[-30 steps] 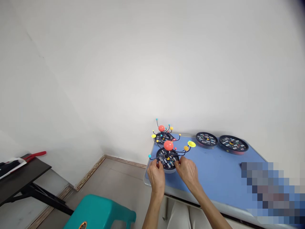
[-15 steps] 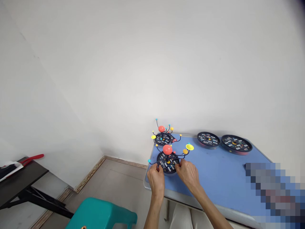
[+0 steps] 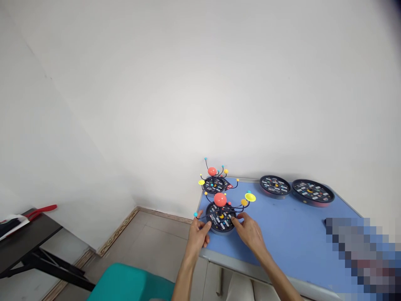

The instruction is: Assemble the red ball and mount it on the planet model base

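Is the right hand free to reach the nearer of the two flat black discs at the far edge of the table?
Probably yes. The right hand rests at the near planet model, and only bare blue table lies between it and the nearer flat disc. It would have to let go of the model first.

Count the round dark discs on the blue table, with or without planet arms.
4. One between the left hand and right hand, carrying planet arms; a second with arms behind it; two bare discs farther right. The blurred patch could hide more.
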Demonstrator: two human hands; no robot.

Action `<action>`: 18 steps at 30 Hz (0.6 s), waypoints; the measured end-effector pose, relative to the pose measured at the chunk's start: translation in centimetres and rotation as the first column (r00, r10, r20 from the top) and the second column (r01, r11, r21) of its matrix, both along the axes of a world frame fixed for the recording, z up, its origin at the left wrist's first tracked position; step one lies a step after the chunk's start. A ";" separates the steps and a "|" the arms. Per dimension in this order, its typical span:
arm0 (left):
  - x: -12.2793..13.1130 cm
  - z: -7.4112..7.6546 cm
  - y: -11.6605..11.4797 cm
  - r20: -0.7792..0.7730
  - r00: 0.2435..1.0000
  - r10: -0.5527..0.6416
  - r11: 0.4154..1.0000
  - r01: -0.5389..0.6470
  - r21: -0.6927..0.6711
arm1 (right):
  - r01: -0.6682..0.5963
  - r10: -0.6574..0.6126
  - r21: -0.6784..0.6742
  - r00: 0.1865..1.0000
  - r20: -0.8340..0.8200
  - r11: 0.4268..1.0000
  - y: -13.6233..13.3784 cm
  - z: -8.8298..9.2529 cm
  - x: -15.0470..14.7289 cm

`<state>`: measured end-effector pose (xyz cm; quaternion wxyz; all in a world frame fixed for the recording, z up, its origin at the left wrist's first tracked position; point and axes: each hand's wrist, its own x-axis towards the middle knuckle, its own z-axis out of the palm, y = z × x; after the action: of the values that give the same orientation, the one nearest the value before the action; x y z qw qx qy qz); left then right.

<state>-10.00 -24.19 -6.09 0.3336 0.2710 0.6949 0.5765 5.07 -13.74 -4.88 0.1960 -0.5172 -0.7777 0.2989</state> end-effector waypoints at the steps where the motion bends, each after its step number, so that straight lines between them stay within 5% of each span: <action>1: -0.7 0.3 -0.2 0.005 0.997 -0.076 0.997 0.076 -0.001 | -0.002 0.002 -0.008 0.999 -0.035 1.000 0.2 -0.3 0.0; 8: -4.2 1.6 -0.4 0.043 0.893 -0.447 0.893 0.449 -0.023 | -0.053 -0.012 -0.222 0.960 -0.279 0.974 1.1 -1.1 -0.6; 14: -4.2 2.1 0.1 0.013 0.891 -0.454 0.884 0.453 -0.117 | -0.067 -0.091 -0.399 0.927 -0.364 0.915 1.4 -0.8 -0.7; 18: -3.6 2.0 0.1 -0.005 0.910 -0.415 0.903 0.411 -0.126 | -0.058 -0.073 -0.332 0.926 -0.370 0.941 1.6 -1.1 -0.6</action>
<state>-13.62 -24.09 -4.12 0.4529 0.4000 0.6610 0.4448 4.50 -12.15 -6.01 0.2514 -0.4789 -0.6607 0.5205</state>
